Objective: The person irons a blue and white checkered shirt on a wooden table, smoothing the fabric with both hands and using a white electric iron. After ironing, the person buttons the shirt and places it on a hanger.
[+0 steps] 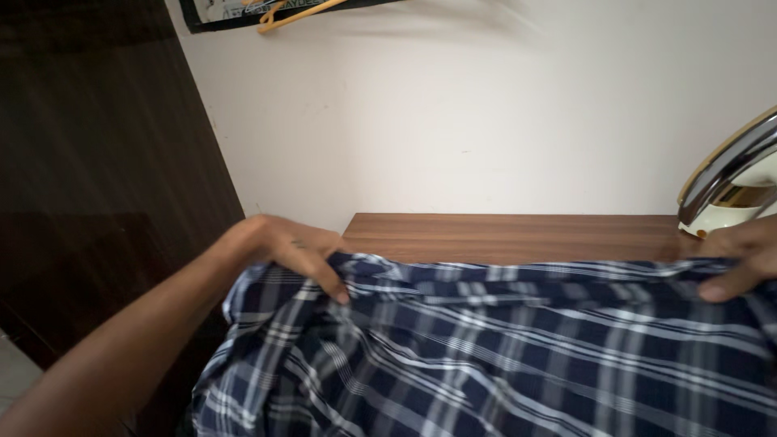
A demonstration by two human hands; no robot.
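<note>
A dark blue and white checked shirt lies spread over a brown wooden table. My left hand grips the cloth's far left edge, fingers curled over it near the table's left end. At the right border of the view my right hand pinches the shirt's far right edge, thumb on top. The cloth is stretched between the two hands.
A clothes iron with a shiny metal soleplate and cream body stands upright at the table's far right, just behind my right hand. A white wall backs the table. A dark wooden cupboard stands at left. An orange hanger hangs above.
</note>
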